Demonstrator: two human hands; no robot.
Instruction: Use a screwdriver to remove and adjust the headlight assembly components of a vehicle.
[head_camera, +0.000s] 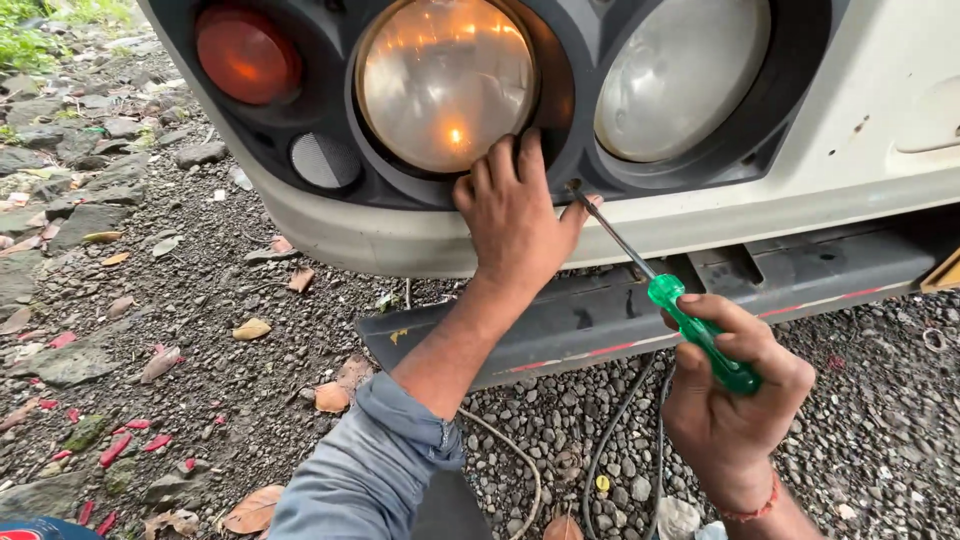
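My left hand (515, 215) presses flat against the dark bezel (560, 150) under a lit round headlamp (445, 80) of a white vehicle. My right hand (735, 395) grips the green handle of a screwdriver (690, 325). Its metal shaft runs up and left, and the tip sits at a point on the bezel just right of my left thumb. A second, unlit round lamp (680, 70) lies to the right, and an orange indicator lamp (247, 55) to the left.
A loose dark bumper strip (600, 320) with a red line hangs below the white body. Black cables (610, 450) trail over gravel. Stones, dry leaves and red petals cover the ground at left.
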